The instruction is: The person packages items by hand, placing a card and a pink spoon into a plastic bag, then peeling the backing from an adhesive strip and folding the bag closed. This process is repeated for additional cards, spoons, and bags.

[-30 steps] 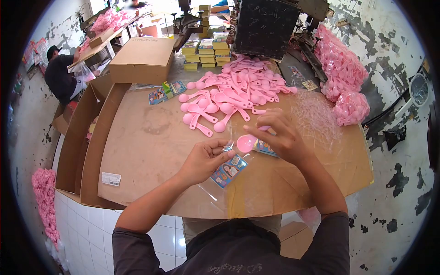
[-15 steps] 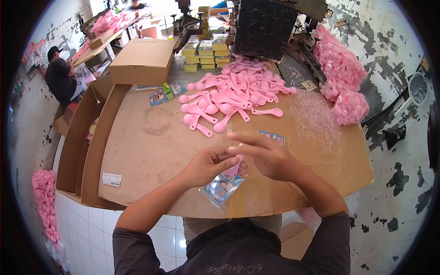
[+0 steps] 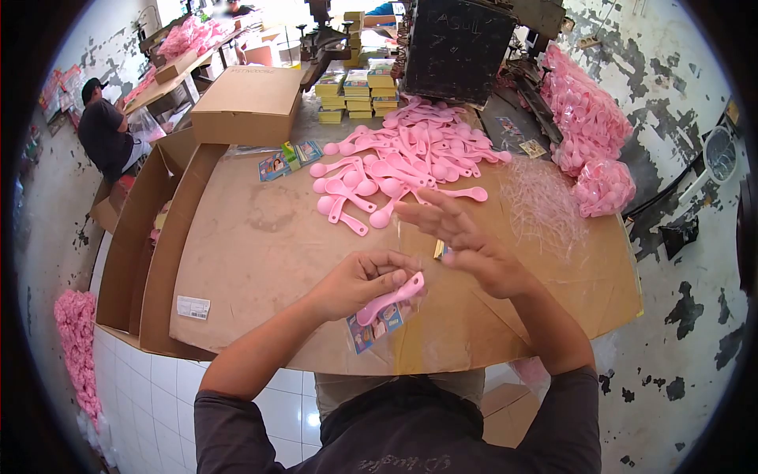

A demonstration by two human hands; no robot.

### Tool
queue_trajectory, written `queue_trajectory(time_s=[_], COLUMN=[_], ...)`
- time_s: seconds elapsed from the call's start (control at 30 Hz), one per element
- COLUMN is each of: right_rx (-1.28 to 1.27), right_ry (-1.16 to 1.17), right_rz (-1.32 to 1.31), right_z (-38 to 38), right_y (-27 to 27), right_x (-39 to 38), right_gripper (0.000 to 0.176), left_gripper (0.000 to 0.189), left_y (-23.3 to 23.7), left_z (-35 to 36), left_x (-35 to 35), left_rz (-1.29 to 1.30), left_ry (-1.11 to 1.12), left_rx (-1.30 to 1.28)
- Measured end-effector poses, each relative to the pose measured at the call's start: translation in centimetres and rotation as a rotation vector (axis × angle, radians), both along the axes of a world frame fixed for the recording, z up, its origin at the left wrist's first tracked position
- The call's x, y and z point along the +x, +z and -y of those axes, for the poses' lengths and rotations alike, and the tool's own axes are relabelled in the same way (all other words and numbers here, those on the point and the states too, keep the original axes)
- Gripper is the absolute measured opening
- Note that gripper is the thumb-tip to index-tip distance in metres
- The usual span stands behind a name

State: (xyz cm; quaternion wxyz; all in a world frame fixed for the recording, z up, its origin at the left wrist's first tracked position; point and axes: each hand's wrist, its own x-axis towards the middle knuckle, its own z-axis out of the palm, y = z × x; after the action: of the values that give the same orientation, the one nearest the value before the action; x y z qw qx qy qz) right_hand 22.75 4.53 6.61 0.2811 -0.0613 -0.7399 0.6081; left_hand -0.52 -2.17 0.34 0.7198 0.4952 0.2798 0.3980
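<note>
Near the table's front edge, my left hand (image 3: 371, 278) is closed on a clear plastic bag. A pink spoon (image 3: 391, 299) lies slanted along the bag, its handle end up by my fingertips, over a blue printed card (image 3: 374, 328). To the right, my right hand (image 3: 466, 245) is raised with its fingers spread, apart from the spoon. Behind my hands is a heap of pink spoons (image 3: 410, 154). A small part of another card (image 3: 439, 250) shows beside my right hand.
An open carton (image 3: 150, 261) stands left, a closed box (image 3: 246, 103) behind it. Card stacks (image 3: 357, 93) and a black machine (image 3: 454, 51) are at the back. Bagged pink spoons (image 3: 588, 118) and plastic strips (image 3: 545, 207) lie right. A person (image 3: 106, 134) sits far left.
My right hand has moved up and away to the right, its fingers spreading. The spoon and card in my left hand have shifted left, and more of the spoon shows.
</note>
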Motion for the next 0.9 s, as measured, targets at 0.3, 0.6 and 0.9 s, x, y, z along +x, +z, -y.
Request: queue_trajectory(time_s=[0.3, 0.6, 0.9], right_rx=[0.477, 0.805, 0.774], right_ry=[-0.154, -0.472, -0.584], right_rz=[0.053, 0.258, 0.274], right_z=[1.5, 2.6, 2.3], right_y=[5.1, 6.8, 5.2], right_x=[-0.5, -1.0, -1.0], right_gripper=[0.01, 0.014, 0.015], left_gripper=[0.048, 0.059, 0.056], left_y=[0.2, 1.1, 2.8], left_z=[0.0, 1.1, 1.6], left_x=[0.0, -0.4, 1.3], left_rz=[0.044, -0.247, -0.271], left_ry=[0.057, 0.196, 0.349], left_rx=[0.202, 0.642, 0.521])
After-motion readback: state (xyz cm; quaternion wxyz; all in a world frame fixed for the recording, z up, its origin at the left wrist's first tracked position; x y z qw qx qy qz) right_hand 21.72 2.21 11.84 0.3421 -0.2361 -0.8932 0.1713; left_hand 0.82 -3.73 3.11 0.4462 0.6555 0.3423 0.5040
